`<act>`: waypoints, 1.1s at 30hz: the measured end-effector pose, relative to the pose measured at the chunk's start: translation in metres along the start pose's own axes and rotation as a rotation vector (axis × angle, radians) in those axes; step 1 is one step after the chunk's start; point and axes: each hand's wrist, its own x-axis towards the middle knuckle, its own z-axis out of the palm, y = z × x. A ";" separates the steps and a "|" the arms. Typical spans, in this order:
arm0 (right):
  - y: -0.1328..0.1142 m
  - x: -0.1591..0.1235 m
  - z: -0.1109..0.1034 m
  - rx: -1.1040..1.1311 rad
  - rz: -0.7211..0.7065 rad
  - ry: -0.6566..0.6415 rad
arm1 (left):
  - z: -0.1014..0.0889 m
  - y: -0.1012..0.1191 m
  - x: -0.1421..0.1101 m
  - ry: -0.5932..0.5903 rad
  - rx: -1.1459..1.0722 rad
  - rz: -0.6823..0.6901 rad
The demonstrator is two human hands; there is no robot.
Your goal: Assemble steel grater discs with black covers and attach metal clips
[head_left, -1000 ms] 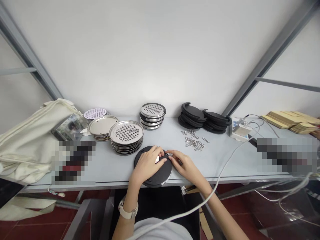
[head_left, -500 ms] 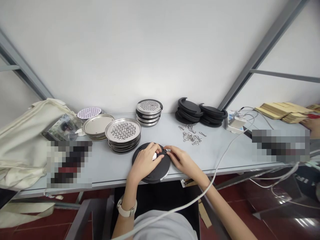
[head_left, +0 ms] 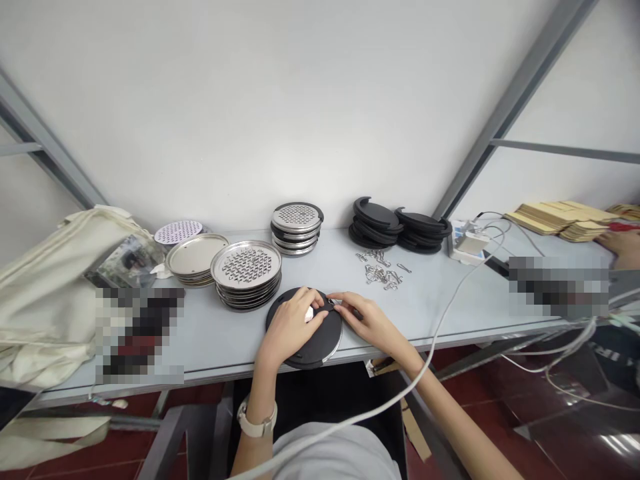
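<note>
A: Where's the black round lid (head_left: 306, 340) sitting right now?

B: Flat at the near edge of the grey table (head_left: 440, 303), dead centre in front of the person. The left hand (head_left: 290, 325) lies on top of it, palm down, fingers curled toward the rim at about two o'clock.

A: And the other hand?

B: The right hand (head_left: 367, 320) comes in from three o'clock, fingertips pinched on a small metal clip (head_left: 334, 302) right at that same rim spot. Both hands meet there, touching; the right is the one on the clip.

A: Which way does the clip lie?

B: Too small to call its axis. Something white shows under the left fingers; I can't tell what.

A: Spares?

B: A heap of loose metal clips (head_left: 383, 270) at one o'clock, and stacked perforated steel discs (head_left: 247, 280) at ten o'clock.
</note>
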 end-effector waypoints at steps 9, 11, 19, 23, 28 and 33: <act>0.004 0.002 -0.002 0.154 0.067 -0.063 | 0.000 -0.001 0.000 0.003 -0.008 0.009; 0.003 0.002 -0.001 0.140 0.067 -0.056 | 0.001 -0.001 0.000 0.004 -0.008 0.008; 0.002 0.000 0.000 0.087 0.051 -0.044 | 0.000 0.000 0.000 -0.002 0.008 0.001; 0.001 0.000 0.000 0.065 0.045 -0.051 | 0.001 0.000 0.000 -0.002 0.010 0.001; 0.002 -0.001 0.001 0.034 0.049 -0.055 | 0.002 -0.001 0.000 0.001 0.011 -0.003; 0.003 -0.001 0.002 0.033 0.044 -0.049 | 0.002 -0.001 0.000 -0.005 0.011 -0.005</act>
